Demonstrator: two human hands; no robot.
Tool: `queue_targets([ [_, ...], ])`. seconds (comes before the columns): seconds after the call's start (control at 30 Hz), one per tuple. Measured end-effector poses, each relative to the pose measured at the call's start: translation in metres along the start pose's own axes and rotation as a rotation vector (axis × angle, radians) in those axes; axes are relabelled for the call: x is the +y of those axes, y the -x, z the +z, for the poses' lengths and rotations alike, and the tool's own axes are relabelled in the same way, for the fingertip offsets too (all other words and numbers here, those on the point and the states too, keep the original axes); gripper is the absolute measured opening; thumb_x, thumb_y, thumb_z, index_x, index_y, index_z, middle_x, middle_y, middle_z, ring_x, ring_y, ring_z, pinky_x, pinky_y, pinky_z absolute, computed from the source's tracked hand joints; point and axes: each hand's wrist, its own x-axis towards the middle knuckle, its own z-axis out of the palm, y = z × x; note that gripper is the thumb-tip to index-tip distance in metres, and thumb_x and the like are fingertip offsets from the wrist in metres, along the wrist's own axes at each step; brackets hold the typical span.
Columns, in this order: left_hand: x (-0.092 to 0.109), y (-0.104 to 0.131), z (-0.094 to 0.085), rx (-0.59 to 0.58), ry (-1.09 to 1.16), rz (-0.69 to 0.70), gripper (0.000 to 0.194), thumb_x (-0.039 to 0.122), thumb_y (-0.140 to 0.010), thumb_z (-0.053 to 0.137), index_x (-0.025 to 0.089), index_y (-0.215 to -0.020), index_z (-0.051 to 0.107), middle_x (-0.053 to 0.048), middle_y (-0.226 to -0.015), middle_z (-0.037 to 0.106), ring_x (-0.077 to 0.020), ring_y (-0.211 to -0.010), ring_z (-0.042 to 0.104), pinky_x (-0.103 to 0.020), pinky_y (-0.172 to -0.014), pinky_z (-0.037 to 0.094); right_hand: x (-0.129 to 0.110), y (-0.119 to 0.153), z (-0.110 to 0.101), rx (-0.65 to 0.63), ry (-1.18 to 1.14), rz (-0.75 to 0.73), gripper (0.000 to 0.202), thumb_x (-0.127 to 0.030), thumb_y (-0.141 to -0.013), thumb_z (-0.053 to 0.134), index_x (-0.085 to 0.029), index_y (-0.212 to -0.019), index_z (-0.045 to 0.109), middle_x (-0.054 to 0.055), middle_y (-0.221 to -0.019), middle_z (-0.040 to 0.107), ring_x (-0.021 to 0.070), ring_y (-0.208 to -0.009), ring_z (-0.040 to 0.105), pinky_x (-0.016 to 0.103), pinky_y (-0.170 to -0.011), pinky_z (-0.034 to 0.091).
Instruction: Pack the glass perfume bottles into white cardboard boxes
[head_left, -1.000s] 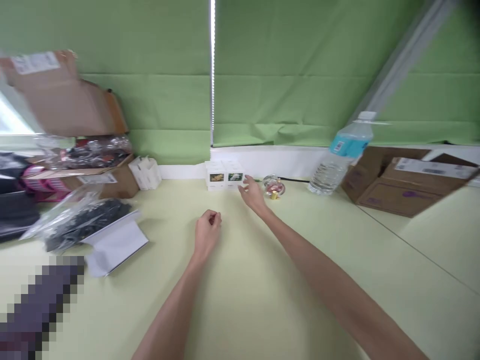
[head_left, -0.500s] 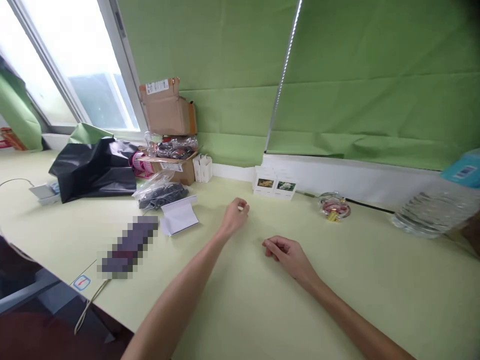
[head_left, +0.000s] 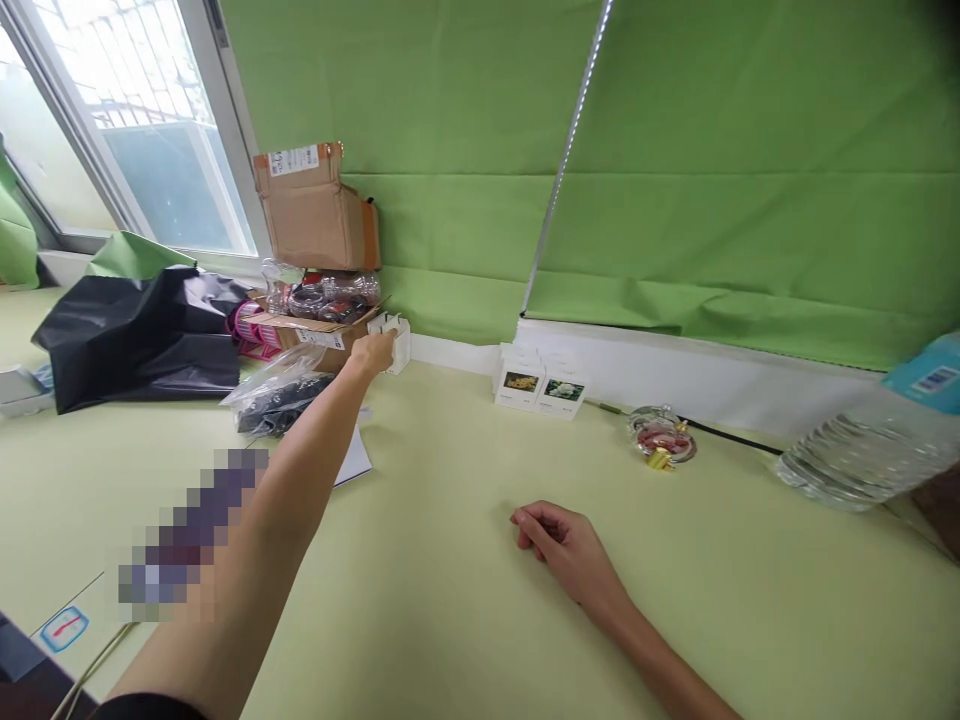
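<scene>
My left hand (head_left: 373, 353) is stretched far forward at the group of small white boxes (head_left: 401, 347) beside the lower cardboard box. Its fingertips reach the boxes, but most of the fingers are hidden, so I cannot tell whether they grip one. Close to the table's middle, my right hand (head_left: 566, 545) rests with its fingers curled in and nothing visible in them. Beyond it, white cartons with flower pictures (head_left: 538, 390) stand upright in a block against the wall. Part of a folded white card (head_left: 352, 462) shows from behind my left forearm.
Cardboard boxes (head_left: 311, 220) are stacked at the back left, by a black plastic sheet (head_left: 142, 340) and a clear bag with dark contents (head_left: 281, 400). A pixelated item (head_left: 191, 530) lies at left. To the right are a glass ornament (head_left: 664, 440) and a large water bottle (head_left: 862, 450).
My left hand has moved forward and left, from the middle of the table to the small white boxes. My right hand keeps its curled pose. The view has shifted slightly.
</scene>
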Motion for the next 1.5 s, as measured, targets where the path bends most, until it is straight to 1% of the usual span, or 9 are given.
queue_targets([
  [0.2,0.003,-0.007,0.007,0.02,-0.087,0.038,0.034,0.017,-0.08,0.05,0.011,-0.112,0.059,-0.021,-0.105,0.063,-0.0317,-0.104,0.057,-0.043,-0.089,0.042,0.0,-0.003,-0.002,0.024,-0.033,0.064,0.034,-0.054,-0.081,0.052,-0.023,-0.071,0.063,0.004,-0.065,0.061,0.0155,-0.053,0.049,0.025,-0.041,0.035],
  [0.37,0.028,0.017,-0.008,0.058,-0.091,0.163,0.036,0.015,-0.08,0.047,0.01,-0.114,0.059,-0.019,-0.109,0.064,-0.0291,-0.105,0.057,-0.039,-0.091,0.042,-0.001,-0.002,-0.001,0.037,-0.108,0.057,0.033,-0.052,-0.081,0.052,-0.022,-0.073,0.063,0.003,-0.067,0.06,0.0145,-0.054,0.049,0.023,-0.038,0.035],
  [0.5,0.066,0.064,-0.018,0.078,-0.045,0.346,0.038,0.016,-0.082,0.043,0.017,-0.117,0.058,-0.013,-0.112,0.065,-0.0252,-0.105,0.058,-0.033,-0.091,0.042,-0.003,0.0,-0.003,0.19,-0.134,-0.001,0.036,-0.053,-0.081,0.052,-0.023,-0.097,0.062,0.004,-0.078,0.063,0.0135,-0.051,0.049,0.026,-0.038,0.04],
  [0.63,0.104,0.13,-0.006,0.039,0.016,0.5,0.038,0.015,-0.083,0.041,0.021,-0.115,0.059,-0.009,-0.104,0.068,-0.0227,-0.093,0.063,-0.03,-0.085,0.044,-0.006,0.006,-0.018,0.406,0.025,-0.134,0.06,-0.049,-0.075,0.061,-0.03,-0.13,0.045,0.009,-0.126,0.055,0.0121,-0.056,0.052,0.032,-0.057,0.051],
  [0.77,0.126,0.191,0.015,-0.028,0.155,0.596,0.037,0.014,-0.086,0.038,0.024,-0.115,0.059,-0.009,-0.107,0.067,-0.0227,-0.095,0.063,-0.03,-0.081,0.044,-0.004,0.014,-0.033,0.353,0.063,-0.143,0.086,-0.047,-0.069,0.069,-0.033,-0.143,0.026,0.011,-0.139,0.046,0.0079,-0.051,0.046,0.031,-0.058,0.05],
  [0.9,0.136,0.224,0.021,-0.055,0.192,0.605,0.037,0.018,-0.088,0.037,0.026,-0.118,0.055,-0.008,-0.11,0.065,-0.0218,-0.084,0.064,-0.029,-0.068,0.043,-0.001,0.016,-0.037,0.202,-0.019,-0.13,0.064,-0.042,-0.071,0.067,-0.026,-0.129,0.048,0.006,-0.116,0.063,0.0076,-0.049,0.043,0.024,-0.047,0.04],
  [1.13,0.127,0.241,0.02,0.02,0.346,0.522,0.053,0.019,-0.085,0.039,0.032,-0.137,0.035,-0.004,-0.115,0.062,-0.0137,-0.063,0.06,-0.026,-0.059,0.041,0.001,0.013,-0.034,0.139,-0.019,-0.148,0.037,-0.039,-0.075,0.062,-0.02,-0.107,0.06,0.004,-0.103,0.066,0.0086,-0.051,0.046,0.023,-0.046,0.036],
  [1.33,0.096,0.232,0.031,0.067,0.309,0.415,0.031,0.03,-0.089,0.04,0.027,-0.116,0.055,-0.002,-0.105,0.065,-0.0116,-0.06,0.058,-0.026,-0.062,0.042,0.004,0.012,-0.034,0.118,-0.058,-0.143,0.04,-0.043,-0.076,0.063,-0.019,-0.108,0.06,0.006,-0.101,0.066,0.0091,-0.052,0.048,0.024,-0.047,0.038],
  [1.5,0.068,0.215,0.02,0.192,0.198,0.354,0.025,0.031,-0.091,0.04,0.024,-0.103,0.061,-0.003,-0.102,0.066,-0.0143,-0.07,0.061,-0.026,-0.064,0.043,0.004,0.011,-0.035,0.127,-0.04,-0.129,0.044,-0.047,-0.075,0.063,-0.018,-0.109,0.06,0.008,-0.099,0.067,0.0114,-0.055,0.052,0.026,-0.049,0.042],
])
